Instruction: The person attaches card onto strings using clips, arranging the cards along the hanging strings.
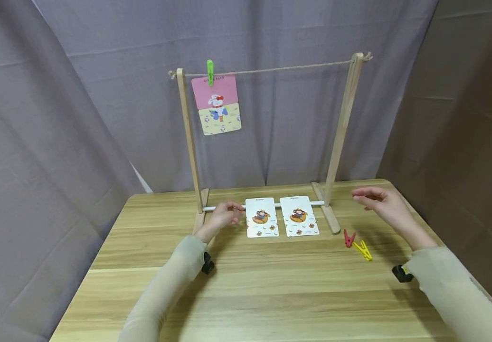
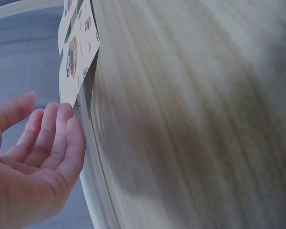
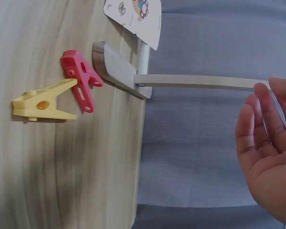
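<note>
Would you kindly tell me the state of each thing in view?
Wooden frame: standing upright
Rope: tied across the frame's top
Pink-and-yellow card: hanging, clipped
Green peg: holding that card
Left monkey card: unclipped
Right monkey card: unclipped
Red peg: lying unclipped
Yellow peg: lying unclipped
Left hand: relaxed, holding nothing
Right hand: raised, holding nothing

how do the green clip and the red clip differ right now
Colour: the green clip is bright lime, while the red clip is a pinkish red.
Place: the green clip is up on the rope, but the red clip lies on the table beside the yellow clip.
Use: the green clip pins the pink-and-yellow card; the red clip holds no card.
Both are clothespin-style clips.
</note>
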A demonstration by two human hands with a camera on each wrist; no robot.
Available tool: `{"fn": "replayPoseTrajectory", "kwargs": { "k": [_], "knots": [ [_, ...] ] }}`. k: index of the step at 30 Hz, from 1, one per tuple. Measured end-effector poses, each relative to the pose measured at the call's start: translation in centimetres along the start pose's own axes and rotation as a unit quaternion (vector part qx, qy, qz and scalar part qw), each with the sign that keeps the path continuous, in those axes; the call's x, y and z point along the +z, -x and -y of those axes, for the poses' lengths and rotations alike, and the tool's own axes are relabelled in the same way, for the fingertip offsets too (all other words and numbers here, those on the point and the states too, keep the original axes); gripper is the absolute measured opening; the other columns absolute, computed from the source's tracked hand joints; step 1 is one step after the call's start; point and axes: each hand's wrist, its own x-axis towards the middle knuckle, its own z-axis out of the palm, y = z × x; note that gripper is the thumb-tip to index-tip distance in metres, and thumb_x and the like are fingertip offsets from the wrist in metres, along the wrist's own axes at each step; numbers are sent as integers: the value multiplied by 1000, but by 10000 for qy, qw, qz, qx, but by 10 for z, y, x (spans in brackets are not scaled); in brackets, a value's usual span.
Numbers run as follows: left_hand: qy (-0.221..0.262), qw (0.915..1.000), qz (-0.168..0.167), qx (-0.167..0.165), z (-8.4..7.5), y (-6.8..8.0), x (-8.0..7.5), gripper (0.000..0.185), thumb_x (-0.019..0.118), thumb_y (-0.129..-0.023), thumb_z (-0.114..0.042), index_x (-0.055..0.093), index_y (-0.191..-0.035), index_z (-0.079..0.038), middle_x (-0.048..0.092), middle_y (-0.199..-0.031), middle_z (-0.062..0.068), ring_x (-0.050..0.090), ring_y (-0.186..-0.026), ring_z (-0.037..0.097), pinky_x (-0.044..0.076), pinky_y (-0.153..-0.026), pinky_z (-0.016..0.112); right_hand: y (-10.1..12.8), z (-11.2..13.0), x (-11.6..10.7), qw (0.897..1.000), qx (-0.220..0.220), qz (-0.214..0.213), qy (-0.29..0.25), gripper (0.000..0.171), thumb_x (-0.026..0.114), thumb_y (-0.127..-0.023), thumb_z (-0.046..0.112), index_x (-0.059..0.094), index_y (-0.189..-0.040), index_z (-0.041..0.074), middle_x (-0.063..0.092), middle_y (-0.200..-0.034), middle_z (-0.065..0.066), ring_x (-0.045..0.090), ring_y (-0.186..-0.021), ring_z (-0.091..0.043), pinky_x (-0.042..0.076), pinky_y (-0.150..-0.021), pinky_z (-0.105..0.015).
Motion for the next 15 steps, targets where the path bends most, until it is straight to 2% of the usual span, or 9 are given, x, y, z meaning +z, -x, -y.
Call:
{"fn": "replayPoseTrajectory", "kwargs": {
  "k": [6, 12, 15],
  "knots": [
    [-110, 9999, 110, -54, 3, 1, 0, 23, 65, -97, -5, 63, -116, 7, 68, -104, 19, 61, -71, 18, 57, -69, 30, 2, -6, 3, 9997, 151, 162, 30, 40, 64, -101, 29, 66, -125, -2, 67, -110, 14, 59, -92, 7, 55, -73, -21],
    [-235, 9996, 155, -19, 7, 2, 2, 22, 63, -98, -6, 63, -116, 7, 67, -106, 22, 61, -72, 16, 51, -66, 25, 3, -10, 8, 9990, 407, 185, 69, 45, 64, -101, 34, 64, -126, -3, 66, -109, 15, 59, -90, 8, 54, -72, -19],
    [-274, 9995, 132, -15, 9, 2, 2, 21, 62, -98, -6, 64, -116, 6, 68, -105, 20, 61, -71, 15, 50, -64, 23, 4, -13, 9, 9990, 398, 193, 105, 44, 63, -101, 33, 64, -127, -2, 69, -113, 3, 59, -90, 7, 54, -72, -20]
  ]
}}
